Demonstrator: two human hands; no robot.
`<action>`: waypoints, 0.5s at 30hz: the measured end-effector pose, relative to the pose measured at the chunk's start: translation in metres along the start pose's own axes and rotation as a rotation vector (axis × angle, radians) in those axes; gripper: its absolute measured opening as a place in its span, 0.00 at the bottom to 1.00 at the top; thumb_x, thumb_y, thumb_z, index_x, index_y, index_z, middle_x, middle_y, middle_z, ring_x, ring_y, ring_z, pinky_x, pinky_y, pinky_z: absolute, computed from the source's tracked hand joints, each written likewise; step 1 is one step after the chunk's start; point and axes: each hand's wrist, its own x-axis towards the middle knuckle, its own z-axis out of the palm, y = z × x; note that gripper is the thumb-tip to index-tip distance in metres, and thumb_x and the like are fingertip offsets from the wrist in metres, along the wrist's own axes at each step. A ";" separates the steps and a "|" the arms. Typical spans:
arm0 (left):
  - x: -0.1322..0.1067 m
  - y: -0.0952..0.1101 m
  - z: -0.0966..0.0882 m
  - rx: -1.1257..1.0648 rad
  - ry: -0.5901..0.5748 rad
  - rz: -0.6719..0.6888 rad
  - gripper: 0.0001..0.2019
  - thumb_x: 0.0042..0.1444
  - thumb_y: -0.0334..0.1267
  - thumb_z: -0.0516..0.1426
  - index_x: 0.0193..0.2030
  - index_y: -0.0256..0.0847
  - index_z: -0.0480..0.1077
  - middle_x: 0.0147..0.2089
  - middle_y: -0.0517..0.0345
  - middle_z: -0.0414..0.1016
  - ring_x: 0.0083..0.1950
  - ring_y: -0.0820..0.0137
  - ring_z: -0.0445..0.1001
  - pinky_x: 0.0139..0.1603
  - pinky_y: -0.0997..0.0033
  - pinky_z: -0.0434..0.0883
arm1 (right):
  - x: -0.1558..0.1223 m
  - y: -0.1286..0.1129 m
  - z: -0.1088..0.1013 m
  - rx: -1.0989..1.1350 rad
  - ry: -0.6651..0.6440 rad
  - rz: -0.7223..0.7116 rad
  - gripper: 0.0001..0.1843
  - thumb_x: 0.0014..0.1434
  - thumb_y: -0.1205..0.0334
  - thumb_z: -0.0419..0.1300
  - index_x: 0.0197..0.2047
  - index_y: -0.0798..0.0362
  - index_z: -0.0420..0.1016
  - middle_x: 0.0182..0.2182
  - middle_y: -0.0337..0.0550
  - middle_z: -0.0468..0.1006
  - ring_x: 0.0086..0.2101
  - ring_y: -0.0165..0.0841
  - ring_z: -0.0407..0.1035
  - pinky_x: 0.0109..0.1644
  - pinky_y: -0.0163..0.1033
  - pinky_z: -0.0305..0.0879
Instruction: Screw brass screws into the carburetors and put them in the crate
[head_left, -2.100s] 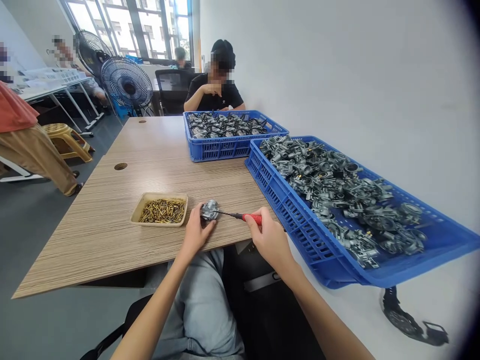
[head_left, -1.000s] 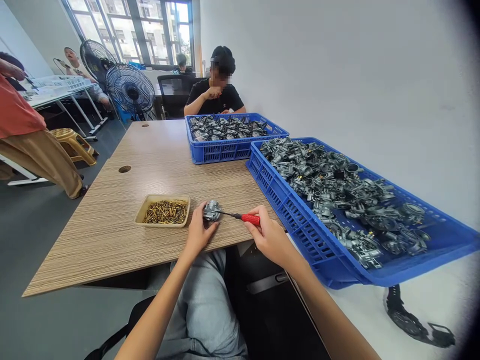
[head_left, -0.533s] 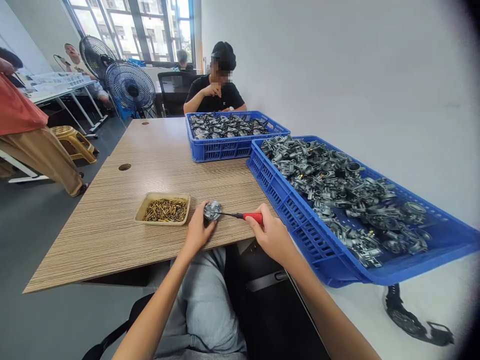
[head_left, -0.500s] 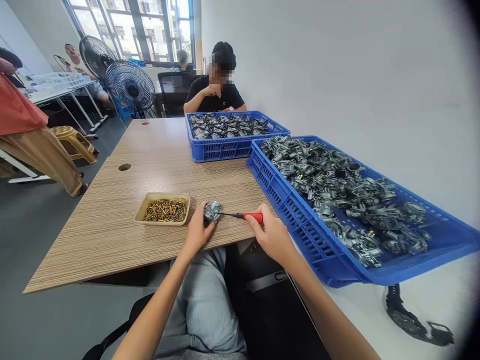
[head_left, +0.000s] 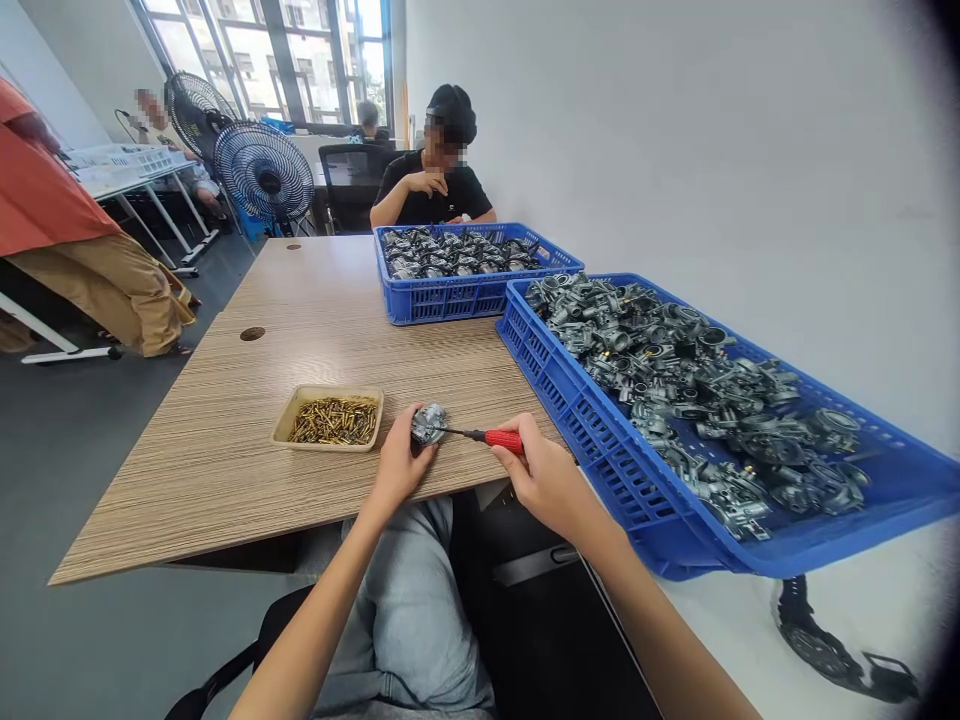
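Grey metal part, small and lumpy, sits at the near table edge beside a tray. Left hand clasps it; right hand grips a red-handled screwdriver, tip on the part.

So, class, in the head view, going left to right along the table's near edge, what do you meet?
In order: tan tray of brass pieces → left hand → grey metal part → red-handled screwdriver → right hand → near blue crate of metal parts.
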 end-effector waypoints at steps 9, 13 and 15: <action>-0.002 -0.001 0.000 0.010 -0.003 0.007 0.34 0.59 0.33 0.61 0.71 0.42 0.55 0.68 0.44 0.67 0.69 0.57 0.66 0.72 0.52 0.62 | -0.002 -0.002 0.000 -0.041 0.029 -0.022 0.08 0.71 0.57 0.52 0.52 0.48 0.63 0.41 0.45 0.82 0.41 0.42 0.78 0.42 0.40 0.65; -0.002 -0.001 0.001 0.016 -0.005 0.006 0.34 0.59 0.32 0.61 0.71 0.42 0.55 0.68 0.44 0.66 0.70 0.58 0.65 0.72 0.52 0.62 | -0.002 0.001 -0.002 -0.046 0.080 -0.030 0.08 0.71 0.56 0.52 0.51 0.48 0.63 0.41 0.45 0.82 0.40 0.42 0.78 0.41 0.40 0.65; -0.001 -0.001 0.001 0.016 -0.002 0.009 0.34 0.59 0.32 0.61 0.71 0.42 0.55 0.68 0.44 0.66 0.69 0.58 0.65 0.72 0.53 0.62 | -0.002 0.002 -0.001 -0.043 0.086 -0.033 0.08 0.72 0.55 0.51 0.51 0.48 0.63 0.41 0.45 0.82 0.39 0.42 0.78 0.41 0.40 0.65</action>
